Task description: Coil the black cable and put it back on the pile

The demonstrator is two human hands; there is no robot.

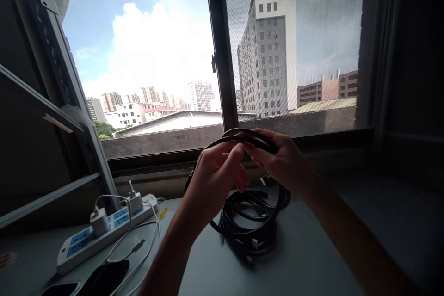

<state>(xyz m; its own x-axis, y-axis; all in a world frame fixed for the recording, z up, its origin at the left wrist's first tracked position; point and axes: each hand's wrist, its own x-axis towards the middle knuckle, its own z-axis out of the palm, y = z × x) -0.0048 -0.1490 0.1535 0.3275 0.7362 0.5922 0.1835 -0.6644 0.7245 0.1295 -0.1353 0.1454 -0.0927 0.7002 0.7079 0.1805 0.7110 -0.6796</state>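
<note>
A black cable point(283, 199) is looped into a coil and held up above the table. My left hand point(220, 166) pinches the top of the loop between thumb and fingers. Close beside it, my right hand point(277, 155) grips the same coil, its fingers wrapped round the strands. Below the raised loop, more coiled black cables point(229, 222) lie on the table, with some plugs showing among them. Where the held coil overlaps this pile, I cannot tell the strands apart.
On the left of the table point(305, 259) lies a white power strip point(118, 224) with two chargers plugged in. White cables point(152, 249) and dark flat objects point(107, 277) are near it. A window point(229, 55) stands behind, and a metal frame point(83, 134) rises at the left.
</note>
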